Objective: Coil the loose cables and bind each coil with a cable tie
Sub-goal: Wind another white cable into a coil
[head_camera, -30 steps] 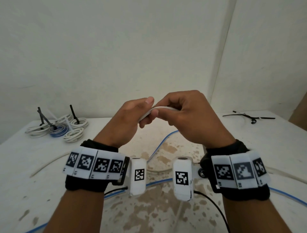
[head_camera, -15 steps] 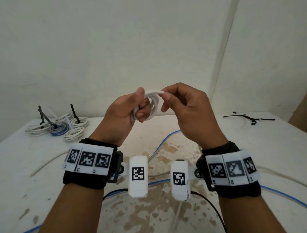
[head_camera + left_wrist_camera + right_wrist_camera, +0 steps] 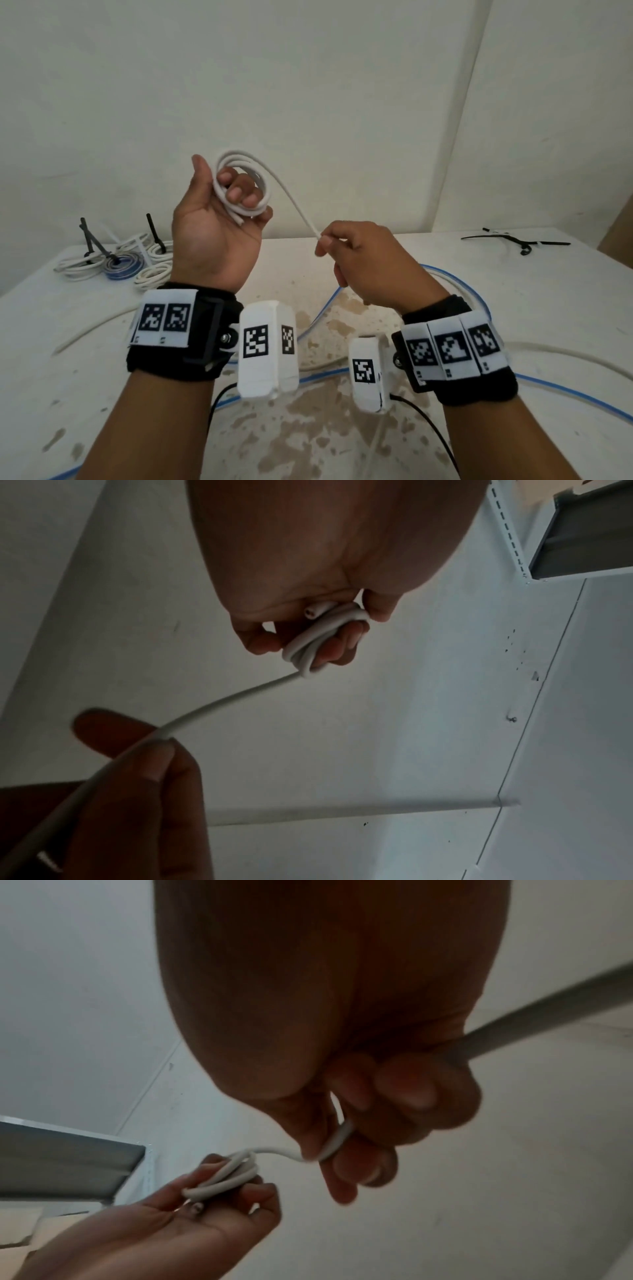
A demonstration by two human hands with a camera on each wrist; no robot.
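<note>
The thin white round cable (image 3: 297, 205) is wound in a small coil around the curled fingers of the raised left hand (image 3: 212, 222), well above the stained white counter (image 3: 513, 308). Its free run slopes down to the right hand (image 3: 370, 263), pinched between thumb and forefinger. Loose blue cable (image 3: 565, 390) loops across the counter; bound white and blue coils (image 3: 116, 263) sit far left, black cable ties (image 3: 513, 238) far right, by bare walls.
</note>
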